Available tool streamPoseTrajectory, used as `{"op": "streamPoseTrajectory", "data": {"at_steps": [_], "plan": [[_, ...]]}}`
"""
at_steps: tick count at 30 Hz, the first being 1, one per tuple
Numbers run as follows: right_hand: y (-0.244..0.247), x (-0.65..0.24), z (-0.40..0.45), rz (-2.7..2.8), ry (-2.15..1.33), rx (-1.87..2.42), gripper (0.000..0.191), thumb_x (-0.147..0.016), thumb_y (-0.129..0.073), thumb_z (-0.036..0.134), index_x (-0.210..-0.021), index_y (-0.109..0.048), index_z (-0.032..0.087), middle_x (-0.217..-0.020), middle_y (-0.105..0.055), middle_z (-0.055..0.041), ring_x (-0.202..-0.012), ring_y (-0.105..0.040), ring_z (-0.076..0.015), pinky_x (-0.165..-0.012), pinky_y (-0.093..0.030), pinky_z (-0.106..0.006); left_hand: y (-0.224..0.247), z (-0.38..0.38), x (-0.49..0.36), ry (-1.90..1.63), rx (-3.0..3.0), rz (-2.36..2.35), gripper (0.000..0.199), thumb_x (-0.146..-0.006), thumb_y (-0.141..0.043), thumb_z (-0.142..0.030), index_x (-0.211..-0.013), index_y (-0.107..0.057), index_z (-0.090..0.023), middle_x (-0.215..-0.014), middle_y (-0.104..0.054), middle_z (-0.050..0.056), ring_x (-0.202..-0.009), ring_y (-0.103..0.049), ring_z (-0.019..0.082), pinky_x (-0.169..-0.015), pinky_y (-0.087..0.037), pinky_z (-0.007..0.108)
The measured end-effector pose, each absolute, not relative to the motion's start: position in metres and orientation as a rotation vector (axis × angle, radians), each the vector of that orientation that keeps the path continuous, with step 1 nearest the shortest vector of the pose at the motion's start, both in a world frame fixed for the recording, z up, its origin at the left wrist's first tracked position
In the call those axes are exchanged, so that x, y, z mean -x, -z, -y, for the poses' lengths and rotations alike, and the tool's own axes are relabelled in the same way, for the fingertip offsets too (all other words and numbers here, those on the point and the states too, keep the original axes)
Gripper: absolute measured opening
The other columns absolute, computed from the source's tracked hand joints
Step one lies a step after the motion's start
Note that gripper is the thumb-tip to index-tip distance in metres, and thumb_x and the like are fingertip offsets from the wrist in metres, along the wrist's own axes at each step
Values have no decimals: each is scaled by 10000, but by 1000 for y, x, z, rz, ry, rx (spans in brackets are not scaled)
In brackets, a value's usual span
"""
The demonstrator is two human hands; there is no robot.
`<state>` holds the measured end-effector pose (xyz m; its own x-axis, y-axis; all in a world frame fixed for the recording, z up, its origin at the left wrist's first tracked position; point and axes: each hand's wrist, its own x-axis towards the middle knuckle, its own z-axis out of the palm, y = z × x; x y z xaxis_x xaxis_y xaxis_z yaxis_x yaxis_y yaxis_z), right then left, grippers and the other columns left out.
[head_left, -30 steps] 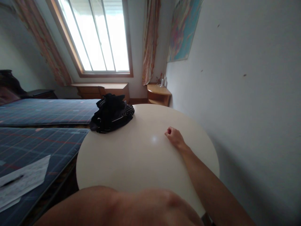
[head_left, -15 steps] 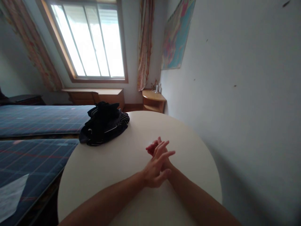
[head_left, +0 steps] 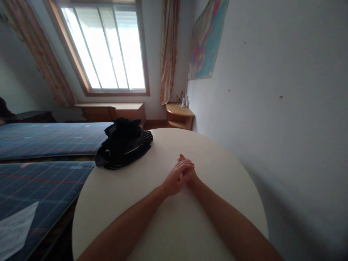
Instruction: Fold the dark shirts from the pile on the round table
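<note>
My left hand and my right hand are clasped together above the middle of a round white table. The left fingers lie closed across the right hand, with the left thumb on the near side. Only the tips of some right fingers show beyond the left hand, bent toward it; the palms are hidden. No object can be seen between the two hands. To their left, at the table's edge, lies a heap of black clothing with thin white stripes.
Two blue plaid mattresses lie left of the table, with a sheet of paper on the nearer one. A white wall runs along the right. A wooden corner stand and a desk are beyond the table.
The left fingers were spread and raised over the right hand; now they have closed on it. Both hands have moved slightly farther from me, and the view has shifted a little.
</note>
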<state>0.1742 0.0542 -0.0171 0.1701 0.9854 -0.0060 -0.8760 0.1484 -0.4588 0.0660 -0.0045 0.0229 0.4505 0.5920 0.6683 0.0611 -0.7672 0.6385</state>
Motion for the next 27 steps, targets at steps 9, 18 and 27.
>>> {"op": "streamPoseTrajectory", "data": {"at_steps": [9,18,27], "plan": [[2,-218,-59,1823,-534,1478,321,-953,-372,228,-1161,-612,177,-1152,-709,-110,-1009,-659,-190,-938,-487,-350,-1,-42,-18,-756,-2603,-1442,462,-956,-518,-299,-1412,-521,-224,-1525,-451,113,-1436,-359,304,-1190,-246,532],[0,-219,-40,2218,-223,1783,632,-948,-430,470,-1499,-433,161,-1596,-352,-96,-1478,-281,-253,-1212,-151,-436,5,-41,-15,-312,-2628,-1637,576,-994,-415,-442,-1515,-401,-196,-1609,-313,120,-1490,-253,328,-1191,-233,513],[-3,-220,-37,2218,-273,1786,641,-951,-421,469,-1519,-410,171,-1612,-316,-77,-1496,-238,-251,-1220,-115,-417,8,-44,-13,-352,-2635,-1607,566,-992,-420,-424,-1503,-413,-181,-1597,-326,147,-1485,-257,342,-1182,-243,530]]}}
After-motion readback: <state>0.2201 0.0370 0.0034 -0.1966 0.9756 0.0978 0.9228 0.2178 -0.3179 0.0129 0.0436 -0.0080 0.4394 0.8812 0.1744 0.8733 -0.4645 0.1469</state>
